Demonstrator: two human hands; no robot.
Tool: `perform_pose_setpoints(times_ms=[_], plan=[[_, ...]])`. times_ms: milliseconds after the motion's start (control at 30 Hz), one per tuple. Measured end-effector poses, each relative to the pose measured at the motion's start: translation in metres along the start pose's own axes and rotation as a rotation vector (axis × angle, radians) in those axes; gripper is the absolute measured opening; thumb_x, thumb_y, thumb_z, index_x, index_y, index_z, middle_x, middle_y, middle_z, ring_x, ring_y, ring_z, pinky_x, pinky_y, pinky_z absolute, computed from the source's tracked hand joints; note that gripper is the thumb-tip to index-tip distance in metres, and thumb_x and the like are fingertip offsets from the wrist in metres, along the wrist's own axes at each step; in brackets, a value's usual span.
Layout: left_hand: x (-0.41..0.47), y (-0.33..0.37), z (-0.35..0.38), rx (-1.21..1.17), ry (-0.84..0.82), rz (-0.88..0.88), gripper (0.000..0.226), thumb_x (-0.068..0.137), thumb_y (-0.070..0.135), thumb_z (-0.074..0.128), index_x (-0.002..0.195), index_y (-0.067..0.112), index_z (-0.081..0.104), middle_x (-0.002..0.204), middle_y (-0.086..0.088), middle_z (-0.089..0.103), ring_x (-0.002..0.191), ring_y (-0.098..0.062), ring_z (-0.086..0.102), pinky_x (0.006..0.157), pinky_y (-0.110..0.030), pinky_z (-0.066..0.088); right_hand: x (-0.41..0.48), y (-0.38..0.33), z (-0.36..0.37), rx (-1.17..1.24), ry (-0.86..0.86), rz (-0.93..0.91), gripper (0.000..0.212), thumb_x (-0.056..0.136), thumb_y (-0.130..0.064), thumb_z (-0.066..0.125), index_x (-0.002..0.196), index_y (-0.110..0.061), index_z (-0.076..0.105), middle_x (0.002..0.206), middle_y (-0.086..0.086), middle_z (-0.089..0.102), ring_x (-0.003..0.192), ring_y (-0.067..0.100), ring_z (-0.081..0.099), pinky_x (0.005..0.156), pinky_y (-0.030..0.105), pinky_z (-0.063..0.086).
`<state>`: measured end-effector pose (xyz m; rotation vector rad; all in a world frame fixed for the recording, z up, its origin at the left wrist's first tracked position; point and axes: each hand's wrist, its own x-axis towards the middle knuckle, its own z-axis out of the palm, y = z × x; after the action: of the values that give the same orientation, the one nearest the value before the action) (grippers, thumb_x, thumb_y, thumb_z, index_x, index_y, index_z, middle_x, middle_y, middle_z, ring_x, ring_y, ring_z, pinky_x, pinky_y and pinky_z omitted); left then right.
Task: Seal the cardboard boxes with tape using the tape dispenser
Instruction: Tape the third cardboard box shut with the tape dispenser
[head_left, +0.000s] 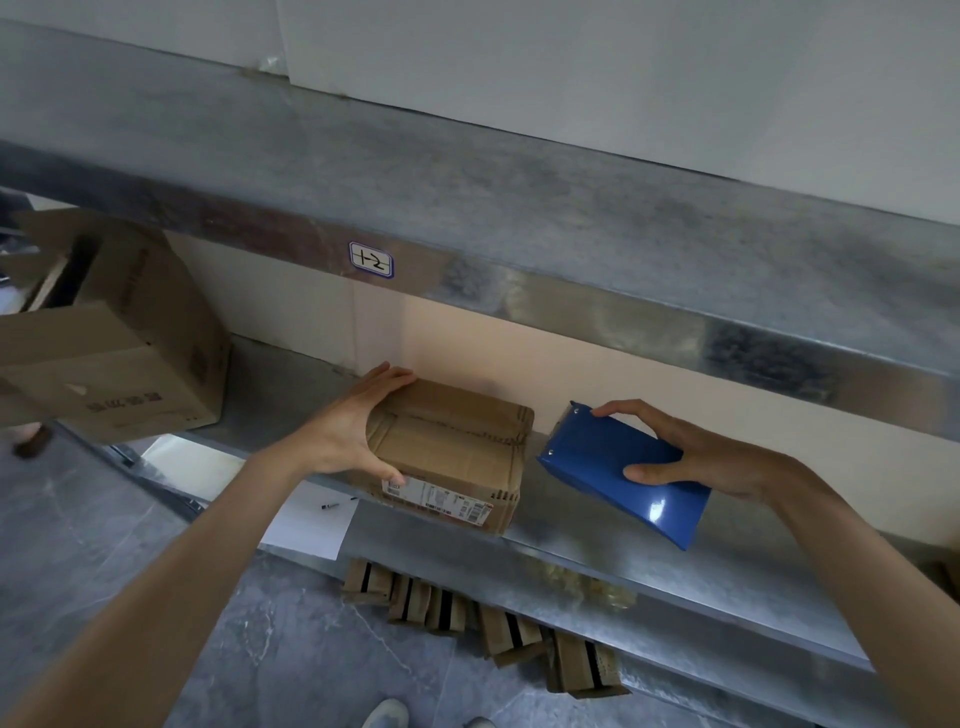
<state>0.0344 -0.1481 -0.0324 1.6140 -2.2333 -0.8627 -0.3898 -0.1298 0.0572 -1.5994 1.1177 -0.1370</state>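
Observation:
A small cardboard box (457, 447) with tape across its top seam and a shipping label on its front stands on the metal shelf (597, 566). My left hand (353, 426) grips the box's left end, fingers over the far edge and thumb at the near corner. My right hand (696, 452) holds a blue metal tape dispenser (613, 462) just right of the box, tilted, its front end close to the box's right side. The tape roll itself is hidden.
A large open cardboard box (119, 343) sits at the left of the shelf. An upper metal shelf (467, 218) with a label overhangs. Several small boxes (493, 623) lie on the floor below, beside a white sheet (311, 525) with a pen.

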Motion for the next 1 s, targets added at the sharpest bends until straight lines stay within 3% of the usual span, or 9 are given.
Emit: perform_pose_setpoints(times_ms=[167,233,367,600,733,1000], plan=[[-0.001,0.001,-0.001,0.017,0.000,-0.001,0.127,0.048,0.057,0.093,0.149,0.051,0.016,0.163,0.019,0.006,0.150,-0.002,0.000,0.121,-0.042,0.017,-0.002,-0.010,-0.005,-0.060,-0.016,-0.005,0.054,0.090,-0.028,0.068,0.130,-0.056,0.044,0.126,-0.028,0.052,0.113,0.005,0.057,0.095,0.025,0.049],[-0.001,0.001,-0.001,0.009,0.005,0.004,0.127,0.048,0.056,0.093,0.148,0.052,0.016,0.163,0.019,0.007,0.150,0.001,-0.002,0.121,-0.040,0.015,-0.002,-0.011,-0.007,-0.075,-0.003,-0.015,0.050,0.094,-0.028,0.064,0.131,-0.056,0.043,0.130,-0.030,0.049,0.119,0.002,0.052,0.099,0.027,0.043],[-0.001,0.005,-0.002,0.029,0.009,0.003,0.127,0.050,0.052,0.094,0.151,0.047,0.017,0.163,0.020,0.008,0.146,0.005,-0.002,0.119,-0.035,0.013,-0.009,-0.014,-0.012,-0.045,0.026,-0.051,0.042,0.096,-0.032,0.062,0.131,-0.051,0.048,0.134,-0.031,0.049,0.119,-0.003,0.051,0.095,0.025,0.037],[-0.002,0.006,-0.002,0.030,0.020,0.009,0.126,0.051,0.050,0.095,0.151,0.045,0.019,0.162,0.019,0.011,0.146,0.004,0.001,0.119,-0.035,0.013,-0.011,-0.021,-0.013,-0.080,0.070,-0.105,0.044,0.089,-0.032,0.066,0.124,-0.054,0.052,0.129,-0.033,0.052,0.116,-0.004,0.055,0.089,0.019,0.045],[-0.002,0.006,-0.003,0.031,0.019,0.012,0.125,0.051,0.052,0.094,0.150,0.044,0.019,0.162,0.018,0.013,0.146,0.002,0.005,0.119,-0.036,0.016,-0.009,-0.014,-0.012,-0.077,0.052,-0.088,0.052,0.084,-0.032,0.072,0.126,-0.054,0.052,0.128,-0.030,0.054,0.113,0.000,0.058,0.091,0.025,0.051],[-0.003,0.011,-0.005,0.025,0.023,0.026,0.123,0.051,0.047,0.095,0.149,0.042,0.021,0.157,0.021,0.014,0.141,0.004,0.008,0.115,-0.027,0.016,-0.017,-0.003,-0.022,-0.061,0.014,-0.046,0.052,0.085,-0.027,0.073,0.125,-0.053,0.055,0.125,-0.028,0.058,0.110,0.003,0.062,0.087,0.025,0.052]])
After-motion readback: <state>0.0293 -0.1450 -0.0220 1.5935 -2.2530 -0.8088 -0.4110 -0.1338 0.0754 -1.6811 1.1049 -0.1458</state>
